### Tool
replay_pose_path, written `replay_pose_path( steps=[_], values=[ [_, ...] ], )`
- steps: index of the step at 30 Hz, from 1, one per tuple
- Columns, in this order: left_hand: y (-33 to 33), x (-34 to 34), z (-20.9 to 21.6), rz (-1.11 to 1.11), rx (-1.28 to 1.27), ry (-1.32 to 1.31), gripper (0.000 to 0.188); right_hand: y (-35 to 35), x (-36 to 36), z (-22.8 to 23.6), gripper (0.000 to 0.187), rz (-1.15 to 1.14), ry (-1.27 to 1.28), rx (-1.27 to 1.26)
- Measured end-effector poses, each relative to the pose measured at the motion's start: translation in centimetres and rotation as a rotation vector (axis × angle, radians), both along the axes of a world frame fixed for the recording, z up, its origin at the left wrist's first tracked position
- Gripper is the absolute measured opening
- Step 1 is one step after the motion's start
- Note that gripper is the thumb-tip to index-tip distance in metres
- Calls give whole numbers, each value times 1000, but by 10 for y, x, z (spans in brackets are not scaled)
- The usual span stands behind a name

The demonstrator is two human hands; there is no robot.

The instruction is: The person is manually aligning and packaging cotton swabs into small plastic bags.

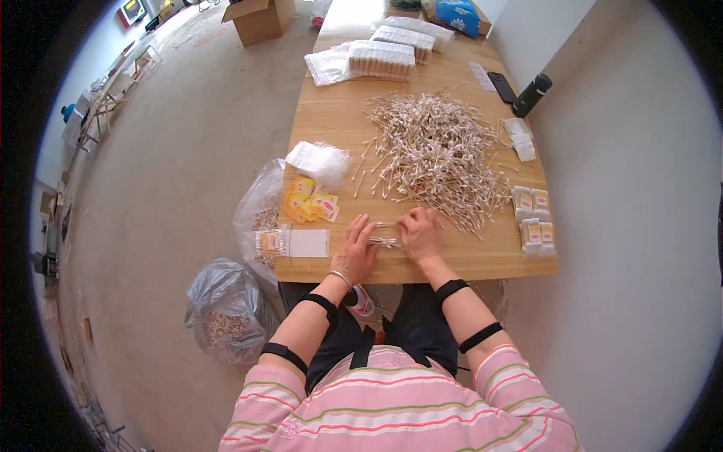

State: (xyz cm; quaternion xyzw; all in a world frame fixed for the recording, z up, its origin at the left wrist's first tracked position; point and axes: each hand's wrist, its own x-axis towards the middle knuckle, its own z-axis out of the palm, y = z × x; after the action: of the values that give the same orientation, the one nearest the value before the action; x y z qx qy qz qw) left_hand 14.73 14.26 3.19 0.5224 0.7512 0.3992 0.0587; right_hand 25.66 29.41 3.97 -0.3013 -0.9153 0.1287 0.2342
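Observation:
A small bundle of cotton swabs (383, 242) lies across the gap between my hands, near the table's front edge. My left hand (357, 250) is closed over the left ends of these swabs, its fingers pointing forward. My right hand (420, 233) has its fingers curled at the right end of a swab lying slightly farther off; its palm side is hidden. Just beyond my right hand spreads a large loose heap of cotton swabs (437, 151). Left of my left hand are a white card (309, 243) and a clear pack of swabs (269, 242).
Yellow labels (310, 202) and clear plastic bags (319, 161) lie at the left edge. Filled packs (533, 218) sit at the right edge, below a dark bottle (532, 95) and a phone (501, 87). Bundled packs (381, 60) stand at the back. A grey bag (230, 309) rests on the floor.

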Motion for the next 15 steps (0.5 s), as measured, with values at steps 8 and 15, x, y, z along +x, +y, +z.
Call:
replay_pose_path(
  steps=[8, 15],
  values=[
    [-1, -5, -10, -69, 8, 135, 37, -28, 17, 13, 20, 125, 115, -141],
    [2, -4, -11, -43, 76, 124, 24, -13, 45, -4, 14, 118, -60, -175]
  ],
)
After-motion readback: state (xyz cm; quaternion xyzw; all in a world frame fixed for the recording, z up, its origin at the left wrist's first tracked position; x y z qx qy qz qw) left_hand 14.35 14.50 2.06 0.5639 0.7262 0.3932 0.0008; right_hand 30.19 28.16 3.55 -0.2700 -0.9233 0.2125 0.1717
